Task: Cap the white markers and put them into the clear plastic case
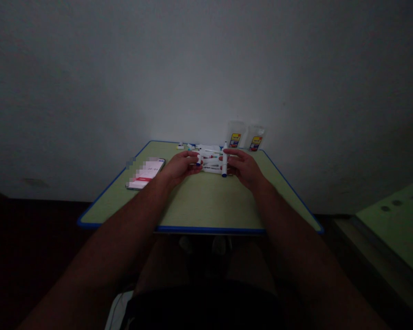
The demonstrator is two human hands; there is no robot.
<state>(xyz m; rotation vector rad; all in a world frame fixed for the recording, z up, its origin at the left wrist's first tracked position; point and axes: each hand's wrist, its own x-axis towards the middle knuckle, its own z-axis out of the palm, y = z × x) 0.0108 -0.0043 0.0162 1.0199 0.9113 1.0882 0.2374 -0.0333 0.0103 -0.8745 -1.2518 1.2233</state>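
Observation:
In my right hand (242, 166) a white marker (225, 161) stands nearly upright, its blue end down and a narrow dark tip at the top. My left hand (181, 167) has its fingers closed round a short white-and-blue marker cap (198, 160), a little to the left of the marker. Between and behind both hands lies a pile of white markers (211, 161), partly covered by my fingers. Several small caps (181, 147) lie near the table's back edge, left of the pile.
Two clear plastic pouches (235, 140) with yellow labels lean on the wall at the back right. A phone (146, 174) with a lit screen lies on the left of the blue-edged green table (209, 211). The wall (192, 68) rises directly behind.

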